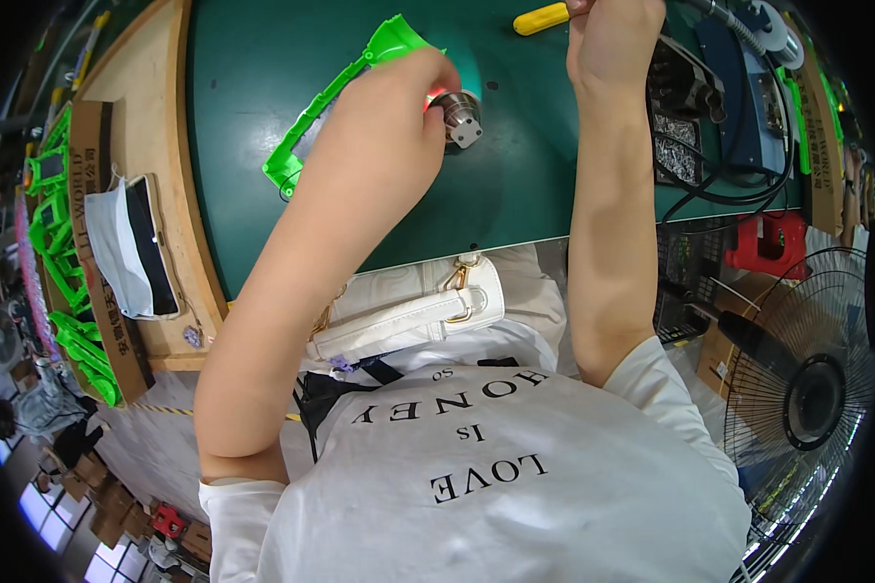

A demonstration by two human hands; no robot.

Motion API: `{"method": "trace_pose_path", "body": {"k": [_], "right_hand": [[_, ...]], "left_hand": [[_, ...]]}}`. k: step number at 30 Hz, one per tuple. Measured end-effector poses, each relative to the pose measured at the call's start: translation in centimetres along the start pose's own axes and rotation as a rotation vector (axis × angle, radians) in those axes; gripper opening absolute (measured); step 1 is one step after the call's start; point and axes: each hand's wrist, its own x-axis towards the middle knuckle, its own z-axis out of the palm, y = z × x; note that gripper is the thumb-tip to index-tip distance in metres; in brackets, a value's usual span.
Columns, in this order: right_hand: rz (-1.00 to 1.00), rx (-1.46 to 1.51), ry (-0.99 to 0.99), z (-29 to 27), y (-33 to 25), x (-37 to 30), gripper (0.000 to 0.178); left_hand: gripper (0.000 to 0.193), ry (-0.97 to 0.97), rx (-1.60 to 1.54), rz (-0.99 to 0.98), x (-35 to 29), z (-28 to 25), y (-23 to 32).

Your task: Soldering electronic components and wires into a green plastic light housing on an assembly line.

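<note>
My left hand reaches over the green mat, its fingers closed around a round silver metal part with a small drilled plate on its end. A red glow shows beside that part, under the fingers. Beneath and behind this hand lies a long bright green plastic housing, partly covered by the hand and forearm. My right hand is at the far edge of view, its fingers closed by a yellow-handled tool that points left. The tool's other end is hidden or out of view.
Right of my right arm stand a blue box-shaped unit, black cables and a tray of metallic bits. A wooden tray at left holds a phone and a white mask. A white bag rests on my lap; a fan stands right.
</note>
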Motion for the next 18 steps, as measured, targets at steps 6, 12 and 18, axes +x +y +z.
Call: {"method": "trace_pose_path", "body": {"k": [6,12,18], "right_hand": [[0.010,-0.001,0.013,0.2,0.0,0.0,0.017],[0.012,-0.003,0.030,-0.2,-0.1,0.1,0.017],[0.017,0.015,-0.001,0.5,-0.7,-0.4,0.015]], "left_hand": [[0.016,0.215,0.423,0.267,-1.0,0.6,-0.2],[0.029,0.335,0.379,0.230,-5.4,-2.2,1.1],[0.035,0.380,0.333,0.031,-9.2,-4.1,-1.6]]}}
